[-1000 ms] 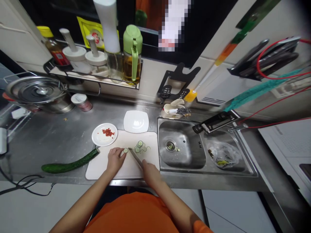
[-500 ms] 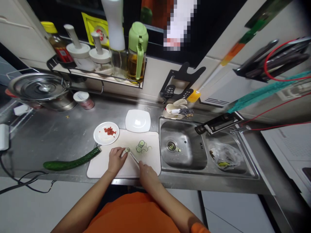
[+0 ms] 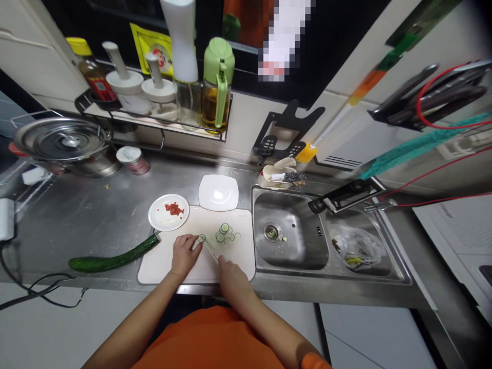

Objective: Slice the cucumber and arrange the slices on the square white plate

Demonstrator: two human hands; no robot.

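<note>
Head view looks down at a metal kitchen counter (image 3: 84, 215). On it lies a white cutting board (image 3: 169, 259), near the person.

A left hand (image 3: 184, 254) rests on the board. Its fingers are curled down around a short cucumber piece (image 3: 200, 238) and pin it to the board. Only the pale cut end of the piece shows past the fingertips. A right hand (image 3: 229, 271) is closed around the handle of a knife (image 3: 210, 249). The thin blade slants up and to the left, and its tip sits just beside the cut end of the cucumber piece.

A little to the right, on the far part of the board, lies a small pile of round cucumber slices (image 3: 225, 233). They touch and overlap each other.

A long whole cucumber (image 3: 111, 259) lies on the counter to the left. Its right tip touches the left edge of the board.

At the far left corner of the board sits a round white plate (image 3: 159, 219) with small red bits (image 3: 174, 208) on it. Beside it, to the right, is a square white plate (image 3: 218, 192).

Right of the board is a metal sink (image 3: 292, 251). A few green bits lie by its drain (image 3: 272, 231). A black tap (image 3: 344, 195) reaches over it.

Far left stands a big metal pot (image 3: 65, 146) with a lid. On a shelf at the far wall stand bottles, one with a green top (image 3: 217, 84).
</note>
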